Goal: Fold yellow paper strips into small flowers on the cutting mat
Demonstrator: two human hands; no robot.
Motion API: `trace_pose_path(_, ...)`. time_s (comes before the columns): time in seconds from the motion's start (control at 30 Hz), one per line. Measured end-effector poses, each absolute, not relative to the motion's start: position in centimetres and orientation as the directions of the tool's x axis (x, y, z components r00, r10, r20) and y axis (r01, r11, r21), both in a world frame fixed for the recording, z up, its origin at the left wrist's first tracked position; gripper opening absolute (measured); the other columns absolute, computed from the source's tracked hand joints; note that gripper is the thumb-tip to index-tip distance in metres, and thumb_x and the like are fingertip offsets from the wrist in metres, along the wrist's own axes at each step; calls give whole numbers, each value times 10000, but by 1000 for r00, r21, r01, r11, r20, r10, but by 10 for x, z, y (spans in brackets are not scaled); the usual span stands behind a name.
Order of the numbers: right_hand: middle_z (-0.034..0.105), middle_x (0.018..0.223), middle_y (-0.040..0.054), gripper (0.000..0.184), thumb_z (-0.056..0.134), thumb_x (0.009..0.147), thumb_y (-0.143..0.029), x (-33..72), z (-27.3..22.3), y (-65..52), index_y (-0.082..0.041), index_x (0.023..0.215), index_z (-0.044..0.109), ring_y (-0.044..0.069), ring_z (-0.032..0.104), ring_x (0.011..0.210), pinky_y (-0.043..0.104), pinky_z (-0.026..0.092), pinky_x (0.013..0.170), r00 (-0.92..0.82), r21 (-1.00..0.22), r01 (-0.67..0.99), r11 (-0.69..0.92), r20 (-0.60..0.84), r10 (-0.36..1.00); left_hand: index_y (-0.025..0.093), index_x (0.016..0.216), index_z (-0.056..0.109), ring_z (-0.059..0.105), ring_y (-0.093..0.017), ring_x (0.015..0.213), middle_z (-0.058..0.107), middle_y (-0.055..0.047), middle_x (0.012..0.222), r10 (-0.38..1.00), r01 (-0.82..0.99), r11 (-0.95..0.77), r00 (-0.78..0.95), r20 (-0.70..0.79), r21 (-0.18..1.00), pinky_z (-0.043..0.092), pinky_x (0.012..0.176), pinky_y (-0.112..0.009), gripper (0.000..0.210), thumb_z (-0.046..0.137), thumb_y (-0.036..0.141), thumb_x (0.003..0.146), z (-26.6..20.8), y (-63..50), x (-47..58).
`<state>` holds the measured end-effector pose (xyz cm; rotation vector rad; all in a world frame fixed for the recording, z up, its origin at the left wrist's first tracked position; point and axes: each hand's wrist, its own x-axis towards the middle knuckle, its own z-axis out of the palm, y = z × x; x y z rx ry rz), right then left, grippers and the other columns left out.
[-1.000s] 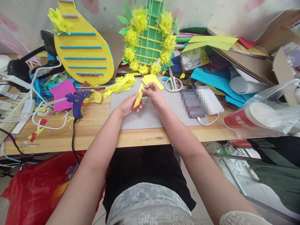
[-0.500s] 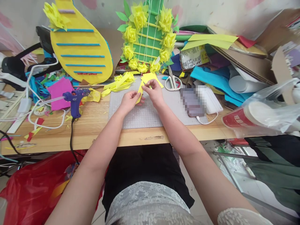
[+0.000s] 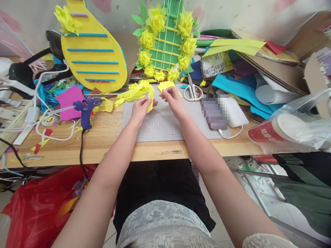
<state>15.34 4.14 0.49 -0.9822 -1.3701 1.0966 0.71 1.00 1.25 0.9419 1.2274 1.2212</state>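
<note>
Between the thumb and fingers of my left hand (image 3: 141, 109) is a narrow yellow paper strip (image 3: 151, 99), held upright above the grey cutting mat (image 3: 165, 127). My right hand (image 3: 172, 100) hovers a short way to the right, apart from the strip, its fingers loosely curled with a gap at the thumb and nothing visible in them. Just behind it lie flat yellow paper pieces (image 3: 165, 84). A heap of folded yellow paper petals (image 3: 137, 90) rests beyond my left hand.
A purple glue gun (image 3: 86, 112) stands left, its black cord hanging over the table edge. Scissors (image 3: 191, 92), a phone (image 3: 213, 112), a white power bank (image 3: 232, 112) and a bagged cup (image 3: 269, 131) sit right. Behind stand a yellow pear-shaped cutout (image 3: 94, 57) and a flower-trimmed green board (image 3: 165, 48).
My right hand has let go of the yellow strip and moved slightly right, away from my left hand. The left hand keeps hold of it. The view has shifted slightly.
</note>
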Motion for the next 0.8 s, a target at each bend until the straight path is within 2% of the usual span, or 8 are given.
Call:
trace_pose_path(0.1, 598, 789, -10, 361, 593, 813, -578, 158, 14, 34, -234, 759, 500, 118, 527, 776, 313, 462, 823, -255, -965, 26, 259, 244, 936, 142, 815, 699, 665, -125, 764, 728, -40, 859, 980, -198, 138, -114, -163, 970, 530, 645, -225, 149, 651, 279, 782, 11, 12, 3)
trace_pose_path(0.2, 590, 769, -8, 375, 654, 761, -587, 157, 16, 31, -237, 710, 531, 146, 522, 793, 345, 459, 843, -331, -949, 81, 303, 261, 907, 146, 785, 717, 618, -107, 715, 712, -23, 818, 982, -197, 115, -126, -141, 974, 518, 647, -225, 168, 693, 307, 741, 10, 13, 3)
trace_pose_path(0.47, 556, 782, 5, 419, 624, 748, -653, 153, 9, 38, -248, 693, 530, 177, 497, 850, 374, 439, 890, -327, -883, 206, 422, 345, 880, 148, 727, 718, 542, -94, 643, 626, 14, 684, 990, -117, 66, -116, -80, 991, 465, 616, -226, 185, 730, 332, 713, 9, 11, 7)
trace_pose_path(0.6, 547, 792, 9, 413, 616, 763, -641, 155, 8, 39, -246, 688, 523, 175, 488, 841, 365, 440, 863, -336, -873, 223, 433, 348, 875, 151, 714, 725, 490, -73, 603, 598, 30, 638, 989, -105, 68, -125, -81, 992, 409, 566, -189, 142, 708, 292, 719, 7, 11, 6)
trace_pose_path(0.8, 530, 755, 2, 434, 626, 746, -653, 154, 5, 41, -240, 670, 514, 170, 475, 794, 360, 429, 820, -325, -876, 225, 427, 346, 880, 148, 686, 721, 477, -68, 588, 584, 39, 618, 987, -106, 90, -120, -103, 990, 414, 567, -186, 102, 690, 241, 715, 10, 9, 7)
